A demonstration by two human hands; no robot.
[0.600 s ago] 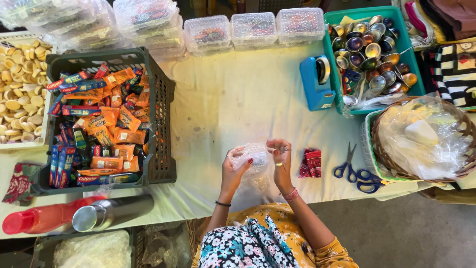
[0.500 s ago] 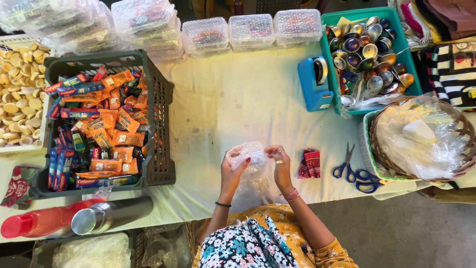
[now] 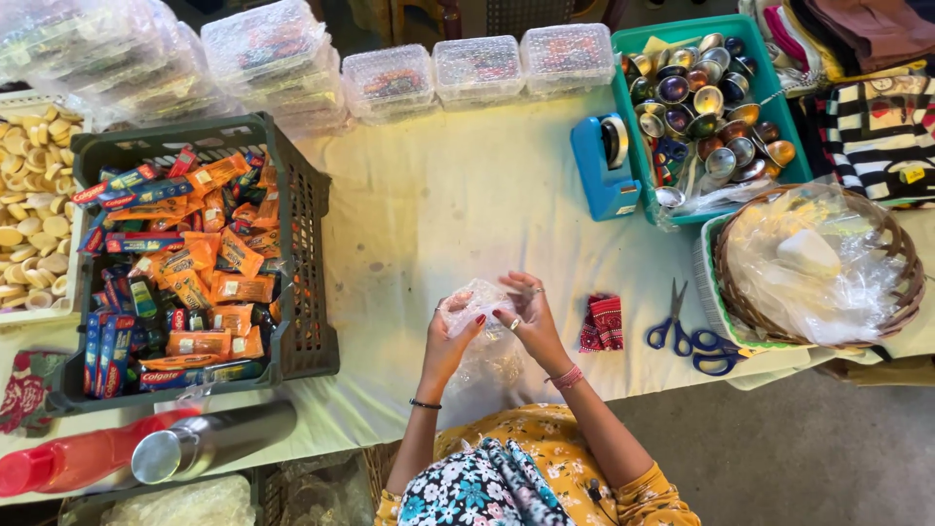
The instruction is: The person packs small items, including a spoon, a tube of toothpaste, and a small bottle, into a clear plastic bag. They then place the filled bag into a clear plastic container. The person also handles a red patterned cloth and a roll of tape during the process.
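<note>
Head view: clear bag [image 3: 479, 297] apparently pinched between fingers [image 3: 506, 314].

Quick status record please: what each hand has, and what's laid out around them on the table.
left hand: grips a clear plastic bag from the left
right hand: pinches the same bag from the right
table: white cloth cover
left of hands: dark crate of orange and blue packets
right of hands: red folded cloth, blue scissors, wicker basket
far side: blue tape dispenser, teal bin of small metal bowls
</note>
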